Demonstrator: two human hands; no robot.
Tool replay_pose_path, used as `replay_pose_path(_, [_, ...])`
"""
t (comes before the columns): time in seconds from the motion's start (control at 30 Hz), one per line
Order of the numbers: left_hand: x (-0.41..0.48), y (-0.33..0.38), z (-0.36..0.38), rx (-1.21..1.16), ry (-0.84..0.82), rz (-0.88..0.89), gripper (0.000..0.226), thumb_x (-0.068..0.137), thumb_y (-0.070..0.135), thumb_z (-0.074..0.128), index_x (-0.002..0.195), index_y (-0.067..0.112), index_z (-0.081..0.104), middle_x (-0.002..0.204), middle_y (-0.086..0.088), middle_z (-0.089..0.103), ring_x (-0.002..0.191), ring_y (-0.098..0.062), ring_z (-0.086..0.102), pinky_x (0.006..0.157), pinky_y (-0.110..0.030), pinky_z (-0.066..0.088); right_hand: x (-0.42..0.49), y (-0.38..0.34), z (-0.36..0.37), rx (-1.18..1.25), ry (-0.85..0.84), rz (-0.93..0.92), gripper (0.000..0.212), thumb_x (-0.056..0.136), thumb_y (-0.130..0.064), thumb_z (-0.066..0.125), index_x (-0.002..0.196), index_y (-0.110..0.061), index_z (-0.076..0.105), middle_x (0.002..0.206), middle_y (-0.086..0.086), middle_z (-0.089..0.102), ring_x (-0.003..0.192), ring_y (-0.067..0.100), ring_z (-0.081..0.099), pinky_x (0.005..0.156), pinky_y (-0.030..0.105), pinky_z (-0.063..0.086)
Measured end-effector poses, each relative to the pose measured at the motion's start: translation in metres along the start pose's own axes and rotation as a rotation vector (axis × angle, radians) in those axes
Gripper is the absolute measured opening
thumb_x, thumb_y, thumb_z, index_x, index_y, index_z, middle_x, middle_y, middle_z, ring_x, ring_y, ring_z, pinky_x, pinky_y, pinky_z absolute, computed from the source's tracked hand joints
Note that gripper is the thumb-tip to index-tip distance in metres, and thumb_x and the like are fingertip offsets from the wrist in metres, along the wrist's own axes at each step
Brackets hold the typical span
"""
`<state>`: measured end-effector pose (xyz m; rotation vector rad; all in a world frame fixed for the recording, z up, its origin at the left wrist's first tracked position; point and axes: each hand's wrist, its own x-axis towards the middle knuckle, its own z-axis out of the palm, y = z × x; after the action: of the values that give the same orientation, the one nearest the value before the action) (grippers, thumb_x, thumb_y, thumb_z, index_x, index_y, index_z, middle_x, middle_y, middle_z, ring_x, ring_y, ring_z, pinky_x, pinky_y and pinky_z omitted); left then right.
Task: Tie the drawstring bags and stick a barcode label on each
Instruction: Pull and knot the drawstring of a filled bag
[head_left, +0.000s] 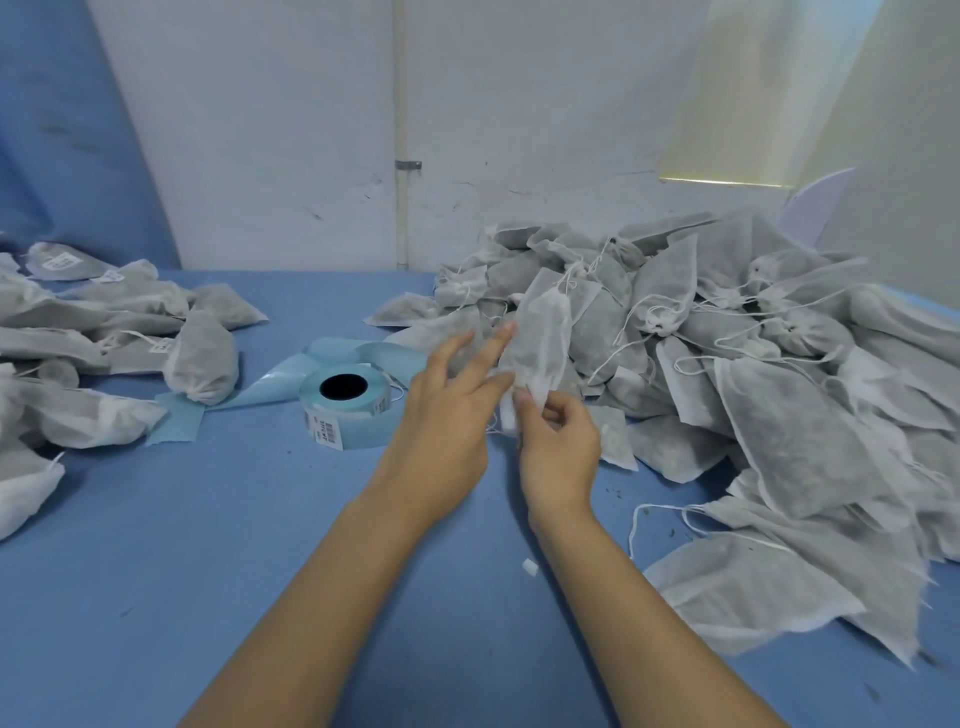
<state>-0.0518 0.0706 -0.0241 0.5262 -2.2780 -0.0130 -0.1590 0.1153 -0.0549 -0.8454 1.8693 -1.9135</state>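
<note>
Drawstring bag (540, 338) held upright above the worktop (260, 519): the grip of the right hand (558, 436) pinches its lower end; the left hand (447, 410), grip spread, steadies its side, presumably readying it for tying. Label roll (348, 415) nearby.

Grey-white bags (779, 395), pale blue label roll (345, 405), blue table (208, 545).

Above the middle of the blue worktop (218, 545), the right hand (558, 441) pinches the lower end of a white drawstring bag (543, 332) and holds it upright. The left hand (447, 410) touches its side with straight fingers. A label roll (345, 400) lies just left of the hands. A big bag pile (753, 374) fills the right edge, and labelled bags (104, 332) lie at the left edge.
</note>
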Motion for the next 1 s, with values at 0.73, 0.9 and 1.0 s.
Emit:
replay_pose_path(0.73, [-0.022, 0.023, 0.009, -1.266, 0.050, -1.024, 0.022, 0.092, 0.000, 0.040, 0.090, 0.012, 0.059, 0.040, 0.005, 0.037, 0.037, -0.011, 0.034, 0.040, -0.022, 0.026, -0.011, -0.006, 0.008, 0.217, -0.205, 0.223, 0.036, 0.102, -0.029, 0.040, 0.083, -0.007, 0.061, 0.068, 0.004, 0.058, 0.060, 0.016, 0.055, 0.058, 0.028, 0.045])
replay_pose_path(0.9, [-0.024, 0.022, 0.013, -1.320, 0.055, -0.960, 0.034, 0.089, -0.006, 0.035, 0.099, 0.017, 0.058, 0.044, 0.003, 0.034, 0.039, -0.011, 0.033, 0.044, -0.025, 0.024, -0.018, -0.001, 0.006, 0.179, -0.301, 0.089, 0.023, 0.098, -0.020, 0.050, 0.082, -0.011, 0.064, 0.071, -0.003, 0.061, 0.064, 0.008, 0.055, 0.063, 0.021, 0.045])
replay_pose_path(1.0, [-0.025, 0.022, 0.016, -1.296, 0.037, -0.930, 0.038, 0.087, -0.008, 0.033, 0.101, 0.019, 0.058, 0.047, 0.003, 0.033, 0.040, -0.011, 0.032, 0.041, -0.024, 0.024, -0.018, -0.001, 0.004, 0.165, -0.354, 0.071, 0.012, 0.093, -0.014, 0.058, 0.083, -0.012, 0.064, 0.074, -0.004, 0.063, 0.069, 0.008, 0.058, 0.067, 0.021, 0.047])
